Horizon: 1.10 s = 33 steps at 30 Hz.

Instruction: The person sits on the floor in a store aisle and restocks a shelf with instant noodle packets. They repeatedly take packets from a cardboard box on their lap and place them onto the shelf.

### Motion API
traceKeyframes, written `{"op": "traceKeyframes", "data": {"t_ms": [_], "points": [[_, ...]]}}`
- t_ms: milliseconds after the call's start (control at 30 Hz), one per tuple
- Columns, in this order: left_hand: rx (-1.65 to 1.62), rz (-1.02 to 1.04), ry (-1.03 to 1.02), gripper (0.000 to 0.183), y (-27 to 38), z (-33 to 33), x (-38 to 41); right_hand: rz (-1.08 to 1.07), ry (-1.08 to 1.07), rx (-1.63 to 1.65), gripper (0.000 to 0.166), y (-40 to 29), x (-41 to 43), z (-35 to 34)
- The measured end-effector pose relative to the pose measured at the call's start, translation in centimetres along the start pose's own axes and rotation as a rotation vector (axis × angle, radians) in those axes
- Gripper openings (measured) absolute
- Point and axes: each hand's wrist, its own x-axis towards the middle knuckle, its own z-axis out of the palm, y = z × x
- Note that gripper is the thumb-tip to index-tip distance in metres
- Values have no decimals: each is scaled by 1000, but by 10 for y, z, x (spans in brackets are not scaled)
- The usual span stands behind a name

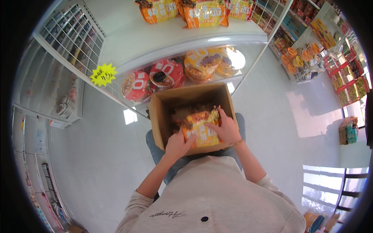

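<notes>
Between my two hands is a yellow and orange plastic packet of instant noodles point(205, 132), held over the open cardboard box point(157, 125). My left hand point(179, 144) grips its left side, thumb across the front. My right hand point(227, 128) has hold of the right side, fingers near the crimped top corner. The box rests on my lap, against the front of a shelf unit. Dark, reddish contents point(177, 115) lie deeper inside it, too shaded to make out.
On the white shelf point(180, 40) ahead stand similar noodle packets point(204, 13). Below it are red noodle bowls point(167, 72) and yellow ones point(204, 64). A yellow starburst price tag point(103, 74) hangs at the left post. Stocked shelves line both sides of the tiled floor point(99, 166).
</notes>
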Motion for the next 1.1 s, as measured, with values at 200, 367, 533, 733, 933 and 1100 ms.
{"op": "traceKeyframes", "data": {"t_ms": [200, 367, 533, 733, 933, 1100], "points": [[268, 160, 260, 34, -7, 14, -2, -195, 105, -611, 49, 12, 49, 3], [174, 123, 195, 28, -7, 10, 1, -86, -284, -952, 35, 24, 111, 50], [221, 90, 160, 26, -5, 8, 3, 108, -357, -808, 38, 110, 155, 117], [200, 114, 107, 27, -6, 14, -5, 291, -292, -422, 39, 201, 119, 163], [228, 132, 89, 28, 2, 14, -6, 190, -317, -506, 40, 160, 133, 158], [212, 118, 77, 29, -1, 16, -5, 144, -361, -631, 41, 151, 122, 166]]}}
